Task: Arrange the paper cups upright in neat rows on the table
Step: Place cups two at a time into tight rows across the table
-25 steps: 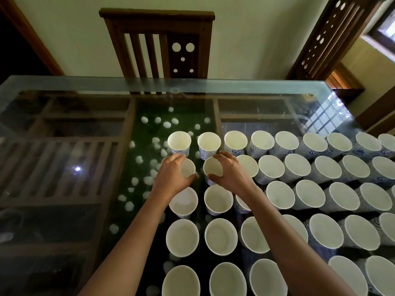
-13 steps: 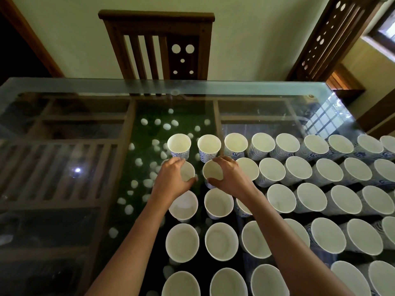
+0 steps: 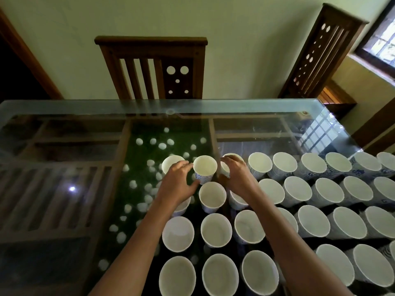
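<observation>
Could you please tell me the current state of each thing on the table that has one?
Cups: upright, open ends up, in rows.
Far-row cup: upright, being gripped.
Right hand: grips that cup, fingers curled over its rim.
Left hand: fingers curled between two far-row cups; grip unclear.

Dead ahead at 12 o'clock, a dark wooden chair stands against the pale wall, with slats on one side of its back and a panel punched with round holes on the other. At 1 o'clock is a second chair of the same make, slanting across the view. Up at 2 o'clock, a wood-framed window shows daylight. At 10 o'clock there's a dark doorway with a brown door frame. From centre toward 8 o'clock, white pebbles lie scattered on a green bed. At 9 o'clock, one bright glint of light.
</observation>
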A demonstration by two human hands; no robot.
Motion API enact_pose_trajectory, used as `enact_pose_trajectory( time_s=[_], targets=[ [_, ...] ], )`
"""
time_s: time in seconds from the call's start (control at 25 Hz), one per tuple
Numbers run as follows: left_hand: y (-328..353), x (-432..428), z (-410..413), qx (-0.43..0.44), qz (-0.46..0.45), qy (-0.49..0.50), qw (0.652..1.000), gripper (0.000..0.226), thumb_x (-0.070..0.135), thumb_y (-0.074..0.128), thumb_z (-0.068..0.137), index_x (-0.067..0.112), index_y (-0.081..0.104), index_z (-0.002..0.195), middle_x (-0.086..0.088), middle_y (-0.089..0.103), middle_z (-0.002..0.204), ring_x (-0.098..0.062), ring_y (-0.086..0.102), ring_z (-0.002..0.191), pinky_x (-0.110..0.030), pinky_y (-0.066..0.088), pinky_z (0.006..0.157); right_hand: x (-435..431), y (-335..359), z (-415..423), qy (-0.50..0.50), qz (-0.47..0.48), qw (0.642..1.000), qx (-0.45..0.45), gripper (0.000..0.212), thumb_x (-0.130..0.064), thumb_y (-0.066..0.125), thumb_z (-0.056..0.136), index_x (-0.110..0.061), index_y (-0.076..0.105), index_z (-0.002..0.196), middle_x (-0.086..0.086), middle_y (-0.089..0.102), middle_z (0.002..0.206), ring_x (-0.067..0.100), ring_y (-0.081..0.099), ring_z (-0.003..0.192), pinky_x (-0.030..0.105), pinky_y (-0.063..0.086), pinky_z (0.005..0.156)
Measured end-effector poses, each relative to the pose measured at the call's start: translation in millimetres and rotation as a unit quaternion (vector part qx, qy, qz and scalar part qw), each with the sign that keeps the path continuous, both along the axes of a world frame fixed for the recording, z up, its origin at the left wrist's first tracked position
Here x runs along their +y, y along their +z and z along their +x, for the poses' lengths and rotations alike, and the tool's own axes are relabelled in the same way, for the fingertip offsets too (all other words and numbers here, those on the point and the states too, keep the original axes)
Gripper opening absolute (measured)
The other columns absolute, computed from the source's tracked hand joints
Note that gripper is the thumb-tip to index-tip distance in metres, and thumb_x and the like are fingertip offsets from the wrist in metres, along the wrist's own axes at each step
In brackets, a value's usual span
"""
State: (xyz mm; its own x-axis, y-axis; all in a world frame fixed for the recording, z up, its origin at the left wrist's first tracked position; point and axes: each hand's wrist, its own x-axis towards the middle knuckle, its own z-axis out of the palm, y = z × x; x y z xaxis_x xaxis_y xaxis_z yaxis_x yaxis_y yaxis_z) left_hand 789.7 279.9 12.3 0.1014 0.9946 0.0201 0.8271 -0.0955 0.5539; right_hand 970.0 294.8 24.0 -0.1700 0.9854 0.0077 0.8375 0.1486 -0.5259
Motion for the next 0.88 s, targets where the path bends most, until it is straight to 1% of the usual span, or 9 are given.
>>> enact_pose_trajectory(
  time_s=[0.08, 0.24, 0.4, 0.56, 0.76, 0.88],
  targets=[
    [1.0, 11.5, 9.3, 0.0, -0.005, -0.016, 1.0, 0.06, 0.034, 0.064, 0.084, 0.017, 0.042, 0.137, -0.001, 0.038, 0.145, -0.017, 0.033, 0.134, -0.033, 0.028, 0.108, 11.1, 0.6, 10.7, 0.004, -0.001, 1.0, -0.024, 0.055, -0.016, 0.069, 0.082, -0.008, 0.048, 0.132, 0.012, 0.046, 0.139, 0.031, 0.044, 0.126, 0.038, 0.039, 0.101],
    [3.0, 29.3, 27.0, 0.019, -0.01, -0.024, 0.999, 0.064, 0.039, 0.063, 0.084, 0.018, 0.038, 0.14, 0.0, 0.034, 0.148, -0.019, 0.03, 0.136, -0.034, 0.029, 0.108, 26.3, 0.6, 27.5, 0.011, -0.03, 0.998, -0.053, 0.067, -0.023, 0.074, 0.078, -0.015, 0.043, 0.137, 0.008, 0.036, 0.147, 0.028, 0.039, 0.131, 0.04, 0.039, 0.101],
    [0.7, 37.4, 34.7, 0.037, -0.019, -0.033, 0.999, 0.064, 0.039, 0.061, 0.085, 0.018, 0.036, 0.14, -0.001, 0.031, 0.15, -0.019, 0.029, 0.137, -0.033, 0.028, 0.109, 35.7, 0.0, 33.6, 0.033, -0.038, 0.996, -0.075, 0.067, -0.026, 0.074, 0.078, -0.015, 0.043, 0.136, 0.007, 0.041, 0.143, 0.026, 0.042, 0.127, 0.035, 0.041, 0.098],
    [-4.4, 36.5, 37.5, 0.043, -0.022, -0.036, 0.998, 0.064, 0.039, 0.061, 0.085, 0.018, 0.037, 0.14, -0.001, 0.033, 0.149, -0.019, 0.03, 0.136, -0.032, 0.029, 0.108, 38.4, -1.8, 36.4, 0.027, -0.041, 0.996, -0.072, 0.063, -0.025, 0.073, 0.079, -0.015, 0.045, 0.134, 0.006, 0.045, 0.14, 0.024, 0.046, 0.123, 0.031, 0.042, 0.094],
    [-4.4, 33.9, 44.0, 0.035, -0.011, -0.045, 0.998, 0.062, 0.037, 0.061, 0.085, 0.018, 0.038, 0.139, 0.0, 0.035, 0.147, -0.019, 0.032, 0.134, -0.031, 0.031, 0.107, 38.7, -1.1, 37.5, 0.034, -0.042, 0.995, -0.081, 0.065, -0.025, 0.073, 0.079, -0.014, 0.042, 0.136, 0.007, 0.043, 0.141, 0.025, 0.045, 0.123, 0.031, 0.042, 0.093],
    [-2.9, 34.2, 52.9, 0.022, 0.005, -0.05, 0.999, 0.06, 0.036, 0.062, 0.085, 0.017, 0.041, 0.138, -0.002, 0.038, 0.146, -0.02, 0.033, 0.134, -0.032, 0.03, 0.108, 31.9, 1.9, 43.6, 0.035, -0.027, 0.996, -0.072, 0.067, -0.03, 0.073, 0.079, -0.014, 0.042, 0.136, 0.007, 0.044, 0.141, 0.025, 0.044, 0.125, 0.034, 0.04, 0.097]
  ],
)
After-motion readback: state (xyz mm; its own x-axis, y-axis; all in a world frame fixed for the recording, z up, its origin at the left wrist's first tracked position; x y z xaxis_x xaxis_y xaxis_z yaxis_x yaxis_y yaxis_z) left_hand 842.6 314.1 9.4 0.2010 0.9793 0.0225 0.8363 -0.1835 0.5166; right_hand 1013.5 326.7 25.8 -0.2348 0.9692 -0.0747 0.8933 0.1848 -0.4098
